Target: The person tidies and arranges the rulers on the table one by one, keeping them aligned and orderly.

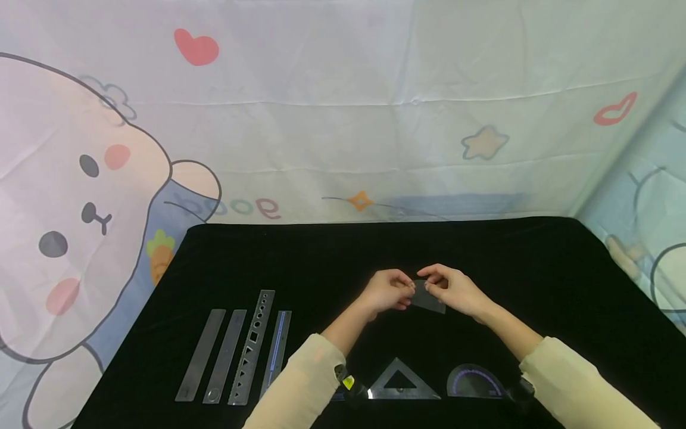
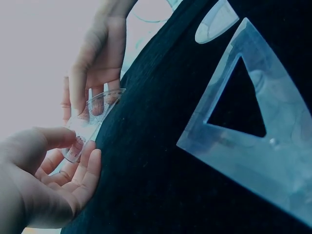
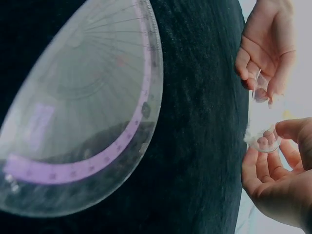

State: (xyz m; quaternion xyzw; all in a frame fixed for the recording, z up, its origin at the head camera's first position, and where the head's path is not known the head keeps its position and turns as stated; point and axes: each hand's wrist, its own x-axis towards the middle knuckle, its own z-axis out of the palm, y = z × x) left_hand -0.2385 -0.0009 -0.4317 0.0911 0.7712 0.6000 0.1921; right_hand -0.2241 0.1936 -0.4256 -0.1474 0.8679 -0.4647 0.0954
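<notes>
A small clear protractor (image 1: 427, 302) is held up above the black table, tilted, between both hands. My left hand (image 1: 390, 290) pinches one end of it between thumb and fingers. The other end is pinched by my right hand (image 1: 449, 291). Its radiating lines show in the left wrist view, where the protractor (image 2: 97, 111) spans the gap between the hands. Nearer me lie a clear triangular set square (image 1: 403, 391) and a second protractor (image 1: 474, 384) with a purple scale band. That larger-looking protractor (image 3: 92, 102) fills much of the right wrist view.
Left of my arms lie a plain ruler (image 1: 200, 356), another ruler (image 1: 225, 356), a stencil ruler (image 1: 252, 351) with cut-out shapes, and a blue-striped ruler (image 1: 277, 345) partly behind my left sleeve. A printed cloth (image 1: 343, 137) hangs behind the black tabletop (image 1: 321, 256).
</notes>
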